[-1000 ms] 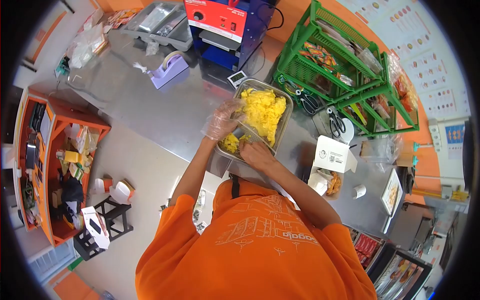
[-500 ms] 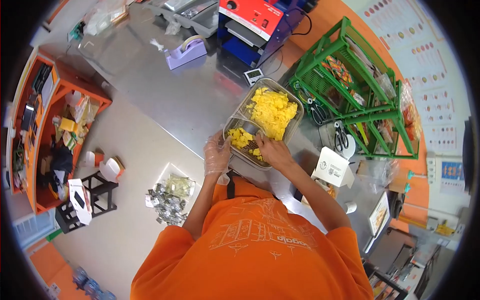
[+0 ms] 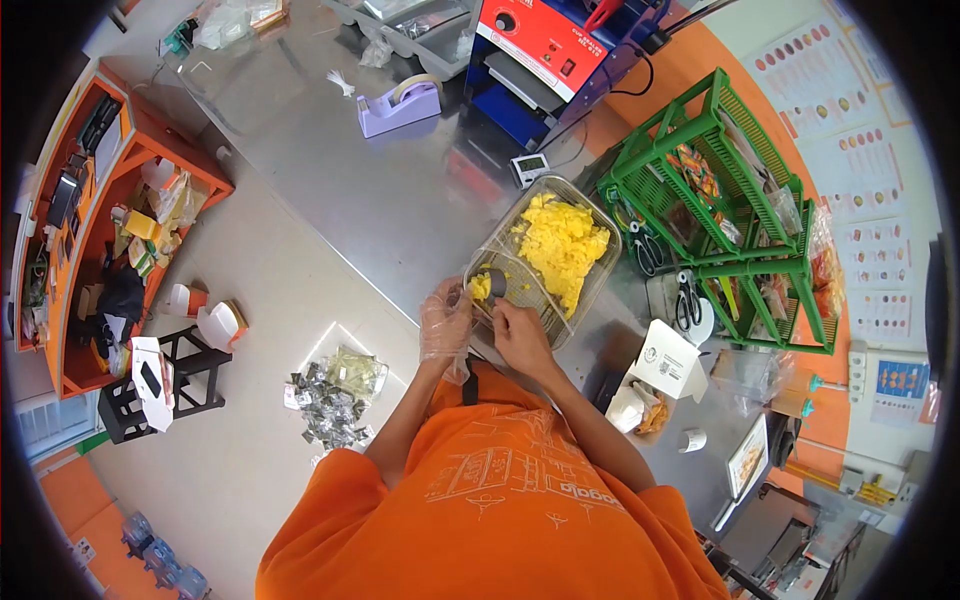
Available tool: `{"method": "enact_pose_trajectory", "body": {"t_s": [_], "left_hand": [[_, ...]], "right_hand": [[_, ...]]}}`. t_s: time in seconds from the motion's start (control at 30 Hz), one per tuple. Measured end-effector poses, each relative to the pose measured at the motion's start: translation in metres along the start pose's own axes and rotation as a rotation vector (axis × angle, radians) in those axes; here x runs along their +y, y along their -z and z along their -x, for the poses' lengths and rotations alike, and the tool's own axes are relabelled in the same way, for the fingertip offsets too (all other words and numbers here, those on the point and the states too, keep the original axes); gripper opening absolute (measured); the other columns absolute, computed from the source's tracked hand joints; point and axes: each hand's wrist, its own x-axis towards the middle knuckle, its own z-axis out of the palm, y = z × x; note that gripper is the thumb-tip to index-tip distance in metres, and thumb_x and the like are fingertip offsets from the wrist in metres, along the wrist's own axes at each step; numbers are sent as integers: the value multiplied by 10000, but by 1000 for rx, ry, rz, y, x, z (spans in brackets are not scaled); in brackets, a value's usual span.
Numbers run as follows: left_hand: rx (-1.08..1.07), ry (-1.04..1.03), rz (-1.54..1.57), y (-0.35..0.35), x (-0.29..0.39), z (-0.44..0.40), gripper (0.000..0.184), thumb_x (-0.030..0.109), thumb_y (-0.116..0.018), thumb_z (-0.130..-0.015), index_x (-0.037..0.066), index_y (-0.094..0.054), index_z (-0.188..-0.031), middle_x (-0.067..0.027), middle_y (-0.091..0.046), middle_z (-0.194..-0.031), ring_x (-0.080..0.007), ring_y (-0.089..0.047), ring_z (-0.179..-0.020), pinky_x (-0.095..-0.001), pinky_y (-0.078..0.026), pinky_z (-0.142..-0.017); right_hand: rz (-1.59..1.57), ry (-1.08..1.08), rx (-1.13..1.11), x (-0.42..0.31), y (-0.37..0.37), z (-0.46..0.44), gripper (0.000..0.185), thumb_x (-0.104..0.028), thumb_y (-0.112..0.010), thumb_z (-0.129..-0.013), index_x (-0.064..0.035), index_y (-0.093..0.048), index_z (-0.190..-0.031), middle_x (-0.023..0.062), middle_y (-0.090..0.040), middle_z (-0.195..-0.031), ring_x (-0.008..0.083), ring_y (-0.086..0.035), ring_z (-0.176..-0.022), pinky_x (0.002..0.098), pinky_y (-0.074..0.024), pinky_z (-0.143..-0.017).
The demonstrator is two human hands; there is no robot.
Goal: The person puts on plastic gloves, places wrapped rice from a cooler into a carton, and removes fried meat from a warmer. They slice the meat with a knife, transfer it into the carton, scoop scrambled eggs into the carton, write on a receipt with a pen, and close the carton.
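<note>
A rectangular tray (image 3: 612,262) with a mesh-like bottom stands on the steel counter. A heap of yellow scrambled egg (image 3: 566,245) fills its far right part, with a smaller bit of egg (image 3: 480,288) at the near left. My bare right hand (image 3: 522,332) is closed over the near side of the tray, around the handle of a grey metal scoop (image 3: 497,284) beside the small bit of egg. In a clear plastic glove, my left hand (image 3: 445,318) has curled fingers at the tray's left corner. What is between those fingers is hidden.
A tape dispenser (image 3: 400,108), a red and blue cup sealer (image 3: 540,55) and a small digital display (image 3: 530,168) stand beyond the tray. To the right are green baskets (image 3: 735,160), scissors (image 3: 688,302) and an open food box (image 3: 665,360). Packets (image 3: 335,400) lie lower left.
My right hand has drawn back toward the tray's near left, along with the scoop. Less egg lies in that part now. The view has shifted slightly.
</note>
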Motion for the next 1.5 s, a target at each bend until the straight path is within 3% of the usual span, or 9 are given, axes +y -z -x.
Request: {"method": "enact_pose_trajectory", "body": {"t_s": [0.1,0.3,0.5,0.7,0.8,1.0,1.2,1.4,1.5], "left_hand": [[-8,-25,-63,3,-1,-2,276,118,-638,-959,-48,-656,-1178,-82,-694,-842,-108,-641,-670,-271,-537,-610],[-19,45,-65,0,17,3,316,97,-668,-950,-54,-657,-1227,-81,-702,-900,-122,-654,-760,-260,-556,-677],[65,-43,-96,-5,-8,1,317,67,-675,-938,-61,-666,-1227,-73,-691,-877,-106,-605,-720,-249,-514,-652],[48,39,20,-3,-5,4,328,72,-690,-915,-45,-676,-1221,-121,-699,-947,-128,-625,-753,-277,-507,-652],[47,-275,-104,-6,2,9,335,89,-710,-922,4,-683,-1245,-70,-633,-933,-149,-607,-771,-278,-505,-691],[63,-584,-758,-6,17,12,360,90,-718,-894,73,-679,-1252,-125,-604,-1049,-264,-609,-916,-375,-520,-758],[-57,-729,-870,-11,31,8,340,118,-717,-880,98,-684,-1218,-130,-629,-1257,-342,-571,-1111,-481,-473,-935],[-156,-947,-1053,-13,42,1,390,181,-676,-936,114,-650,-1320,-110,-677,-1288,-366,-546,-1240,-441,-483,-1008],[-47,-783,-872,-12,48,-3,394,217,-646,-969,65,-630,-1333,-153,-687,-1219,-362,-603,-1147,-429,-490,-984]], "right_hand": [[-241,-184,184,21,-1,3,174,-55,-533,-937,63,-648,-994,222,-616,-693,358,-554,-573,336,-452,-562],[280,-81,189,18,8,-2,270,-49,-515,-909,93,-625,-1110,281,-663,-791,392,-689,-724,499,-525,-672],[598,58,-174,11,17,-11,405,-61,-482,-893,86,-541,-1266,291,-683,-985,452,-689,-854,494,-555,-745],[287,127,-146,23,13,5,348,-63,-489,-916,11,-583,-1243,258,-686,-992,453,-672,-828,521,-519,-736],[110,156,-149,27,22,-4,236,-114,-519,-992,33,-618,-1148,285,-587,-784,374,-607,-655,427,-479,-639],[-270,-103,-95,64,17,-15,256,-211,-547,-1044,19,-642,-1102,26,-552,-743,120,-481,-654,306,-419,-577],[-704,-334,-126,62,13,-3,293,-220,-532,-1057,14,-641,-1197,-46,-499,-767,67,-449,-674,244,-408,-616],[-924,-400,-41,63,13,13,281,-194,-534,-1048,24,-621,-1203,-7,-517,-739,101,-452,-639,268,-398,-587],[-214,-250,184,58,11,16,259,-174,-537,-1036,12,-599,-1205,73,-577,-743,184,-524,-613,336,-443,-589]]}}
